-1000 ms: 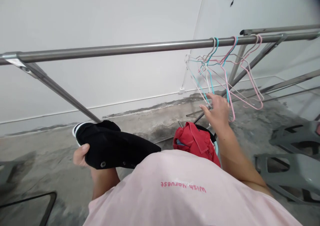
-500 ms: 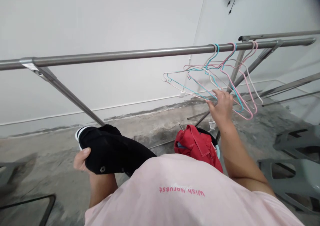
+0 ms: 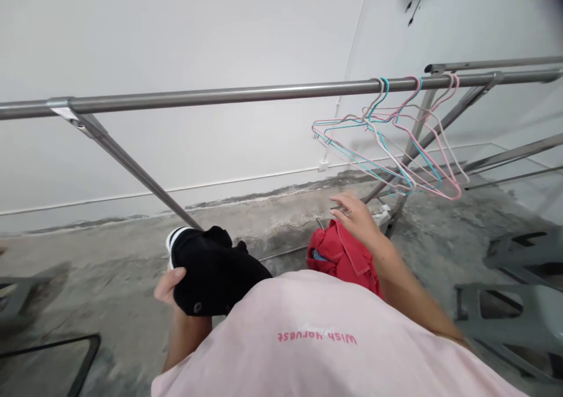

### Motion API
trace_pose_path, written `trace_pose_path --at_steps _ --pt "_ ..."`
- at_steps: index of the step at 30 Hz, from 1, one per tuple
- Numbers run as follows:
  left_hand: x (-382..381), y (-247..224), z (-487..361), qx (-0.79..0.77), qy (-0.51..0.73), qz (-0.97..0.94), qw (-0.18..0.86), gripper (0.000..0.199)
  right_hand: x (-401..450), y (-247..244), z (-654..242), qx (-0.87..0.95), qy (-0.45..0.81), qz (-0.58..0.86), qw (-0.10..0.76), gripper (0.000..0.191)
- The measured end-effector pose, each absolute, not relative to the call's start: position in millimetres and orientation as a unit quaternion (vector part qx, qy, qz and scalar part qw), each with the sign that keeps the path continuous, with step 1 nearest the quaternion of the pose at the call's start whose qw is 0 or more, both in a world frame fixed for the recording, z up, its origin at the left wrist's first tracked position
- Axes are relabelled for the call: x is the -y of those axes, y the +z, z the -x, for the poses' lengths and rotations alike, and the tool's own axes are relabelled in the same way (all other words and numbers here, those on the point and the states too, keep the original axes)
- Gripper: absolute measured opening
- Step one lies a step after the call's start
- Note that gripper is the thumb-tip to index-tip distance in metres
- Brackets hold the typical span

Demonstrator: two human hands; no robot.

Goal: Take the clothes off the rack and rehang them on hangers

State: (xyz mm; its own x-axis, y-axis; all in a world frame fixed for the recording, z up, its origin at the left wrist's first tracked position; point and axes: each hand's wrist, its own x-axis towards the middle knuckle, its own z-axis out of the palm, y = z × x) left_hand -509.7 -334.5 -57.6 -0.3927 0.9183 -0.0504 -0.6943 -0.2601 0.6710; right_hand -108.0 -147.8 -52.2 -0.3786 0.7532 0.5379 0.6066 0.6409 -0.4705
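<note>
My left hand (image 3: 168, 285) grips a bunched black garment (image 3: 215, 271) with a white-striped edge and a round snap button; the thumb presses on its near side. Part of the garment disappears behind my pink shirt. In mid-air to the right, my right hand (image 3: 354, 215) has its fingers apart and holds nothing. It is above a red garment (image 3: 341, 256) piled low down, and below several wire hangers (image 3: 396, 145) in pink, blue and white. Those hangers hang from a metal rail (image 3: 229, 95), apart from my hand.
Slanted metal legs (image 3: 141, 171) support the rail on the left, with more rack bars (image 3: 492, 64) at right. Grey plastic stools (image 3: 510, 309) stand at lower right. A dark frame corner (image 3: 90, 350) lies at lower left. Behind the rail is a white wall (image 3: 185, 33).
My right hand has left the hangers, moving down and left over the red garment. The hangers have swung. My left hand has brought the black garment slightly right and closer to my body.
</note>
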Motion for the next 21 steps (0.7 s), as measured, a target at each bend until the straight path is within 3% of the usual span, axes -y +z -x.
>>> trace_pose_path --at_steps 6,9,13,16,21 --pt "328.5 -22.0 468.6 -0.383 0.787 -0.178 0.45 0.026 161.9 -15.5 95.3 0.757 -0.026 0.459 0.464 0.036" --pt "329.1 -14.4 466.5 -0.39 0.782 -0.186 0.449 0.026 179.7 8.2 87.6 0.727 -0.072 0.476 0.489 0.032" --pt "330.6 -11.6 467.1 -0.405 0.767 -0.193 0.459 0.016 179.6 24.5 68.9 0.683 -0.224 0.464 0.518 0.03" --pt "331.7 -15.8 469.1 -0.397 0.766 -0.203 0.464 0.009 156.1 23.6 47.8 0.652 -0.258 0.516 0.492 0.037" --pt "332.2 -28.9 478.1 -0.398 0.736 -0.211 0.505 0.005 124.6 11.6 26.4 0.647 -0.172 0.624 0.402 0.036"
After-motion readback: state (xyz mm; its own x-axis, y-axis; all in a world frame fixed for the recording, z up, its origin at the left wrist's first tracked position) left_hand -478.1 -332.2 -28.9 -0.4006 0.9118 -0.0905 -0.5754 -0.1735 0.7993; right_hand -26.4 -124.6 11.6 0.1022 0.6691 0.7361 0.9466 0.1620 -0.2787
